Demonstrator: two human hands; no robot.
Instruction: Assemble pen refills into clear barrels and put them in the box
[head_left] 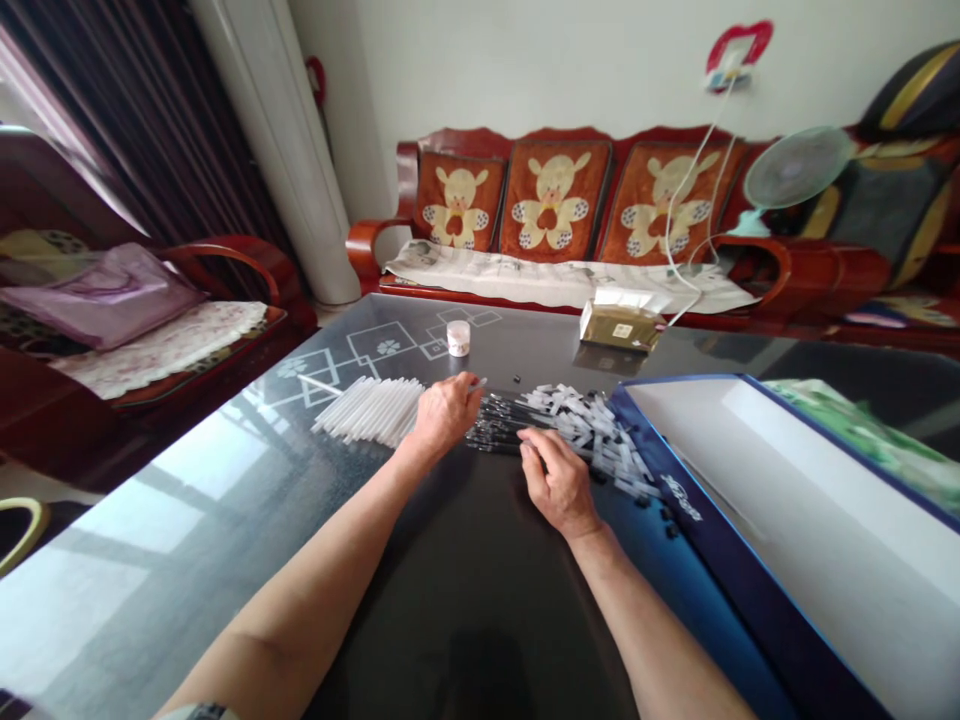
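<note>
A glossy dark bench (450, 580) fills the lower frame. Near centre, the left hand (448, 412) and right hand (559, 482) have curled fingers; whether they pinch something, I cannot tell. White tubes (375, 410), left of centre, and dark rods (501, 424) between the hands seem light, stiff, slippery: best held mid-length.

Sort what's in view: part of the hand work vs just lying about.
Likely in the work:
- white tubes
- dark slim rods
- short pale pieces
- open blue box (less sure)

Apparently just lying about:
- tissue box
- small jar
- fan
- purple bag
</note>
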